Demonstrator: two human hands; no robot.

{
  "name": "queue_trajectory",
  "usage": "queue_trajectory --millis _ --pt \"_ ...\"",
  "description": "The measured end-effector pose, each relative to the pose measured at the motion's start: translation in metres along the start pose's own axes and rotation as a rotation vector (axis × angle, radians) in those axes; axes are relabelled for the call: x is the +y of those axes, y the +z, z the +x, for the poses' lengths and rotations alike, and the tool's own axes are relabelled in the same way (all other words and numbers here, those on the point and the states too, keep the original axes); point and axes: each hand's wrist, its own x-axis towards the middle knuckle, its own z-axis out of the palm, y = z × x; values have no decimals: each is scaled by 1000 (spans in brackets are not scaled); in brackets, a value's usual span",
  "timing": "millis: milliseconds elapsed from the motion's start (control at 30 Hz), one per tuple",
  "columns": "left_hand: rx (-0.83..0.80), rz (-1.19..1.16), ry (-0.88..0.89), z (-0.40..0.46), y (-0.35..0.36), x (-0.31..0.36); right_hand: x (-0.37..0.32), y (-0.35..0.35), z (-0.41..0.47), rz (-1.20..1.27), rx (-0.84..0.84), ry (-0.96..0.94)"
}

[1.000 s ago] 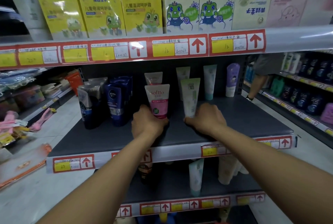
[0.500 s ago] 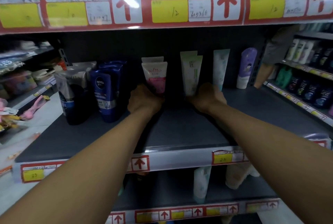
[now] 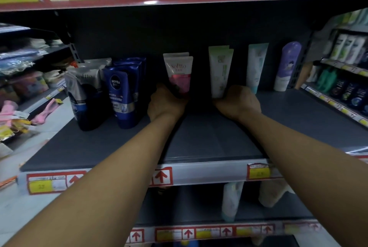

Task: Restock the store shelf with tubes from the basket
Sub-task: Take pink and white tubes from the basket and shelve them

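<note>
The left hand (image 3: 166, 103) grasps the base of the upright pink tube (image 3: 178, 75) deep on the shelf (image 3: 199, 143); just right, the right hand (image 3: 238, 102) grasps the upright green tube (image 3: 220, 71), both directly ahead

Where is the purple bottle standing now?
In the head view, the purple rounded plastic bottle stands upright at the right end of the dark grey shelf, beside the pale teal tube.
</note>
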Motion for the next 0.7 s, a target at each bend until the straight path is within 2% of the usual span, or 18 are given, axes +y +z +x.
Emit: queue_trajectory --millis 700 --pt "44 35 32 1 2 -1 3 3 4 5 11 -66"
